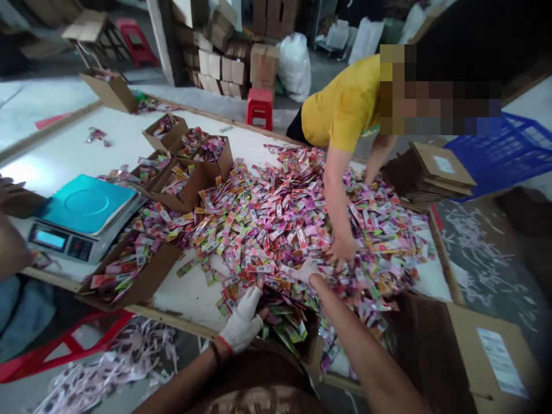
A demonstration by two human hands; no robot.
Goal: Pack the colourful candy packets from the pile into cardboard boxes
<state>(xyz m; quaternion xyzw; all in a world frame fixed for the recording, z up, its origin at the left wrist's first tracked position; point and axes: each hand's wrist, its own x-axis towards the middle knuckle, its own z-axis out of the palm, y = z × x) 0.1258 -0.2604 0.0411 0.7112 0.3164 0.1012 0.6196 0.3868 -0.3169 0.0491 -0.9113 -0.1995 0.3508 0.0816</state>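
Note:
Small colourful sachets (276, 213) lie in a wide heap over the white table. My left hand (242, 321), in a white glove with bare fingertips, is at the heap's near edge with fingers apart. Beside it, several green and pink sachets (288, 326) tilt down at the table's near edge, above a dark box partly hidden by the heap. My right hand (304, 270), also white-gloved, reaches into the heap with its fingers stretched to the left over the sachets. Just beyond it, a co-worker's bare hand (342, 250) rests spread on the same heap.
Open cardboard boxes (183, 190) of sachets stand left of the heap, one more (149, 276) at the near edge. Beside them is a scale (86, 210) with a blue top. A co-worker in yellow (336, 103) leans in opposite. Flattened cartons (440, 167) and a blue crate (509, 144) are at right.

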